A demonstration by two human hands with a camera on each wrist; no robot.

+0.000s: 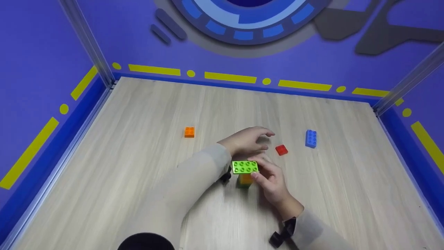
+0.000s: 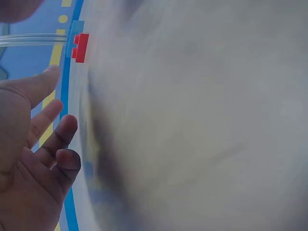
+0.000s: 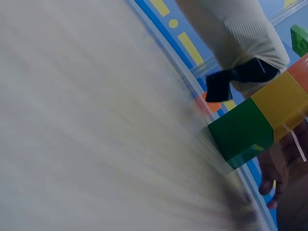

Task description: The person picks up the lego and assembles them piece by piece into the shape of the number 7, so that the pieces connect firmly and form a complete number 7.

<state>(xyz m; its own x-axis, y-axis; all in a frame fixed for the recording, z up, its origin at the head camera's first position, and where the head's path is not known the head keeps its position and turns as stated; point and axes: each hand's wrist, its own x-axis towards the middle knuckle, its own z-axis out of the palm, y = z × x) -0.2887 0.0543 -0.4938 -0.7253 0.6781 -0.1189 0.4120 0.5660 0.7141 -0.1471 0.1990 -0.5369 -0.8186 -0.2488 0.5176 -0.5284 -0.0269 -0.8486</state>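
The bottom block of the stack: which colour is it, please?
The bottom block is dark green; it shows best in the right wrist view.

free room on tabletop [image 1: 138, 118] lay left of orange brick [image 1: 189, 132], left sleeve [image 1: 189, 184] barred left side of block stack [image 1: 244, 169], right hand [image 1: 272, 178] blocked its right side, unobstructed lane ran between red brick [image 1: 281, 150] and blue brick [image 1: 311, 139]

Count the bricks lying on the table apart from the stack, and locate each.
3: an orange brick left of the left hand, a red brick just right of it, and a blue brick farthest right. The left sleeve may hide others.
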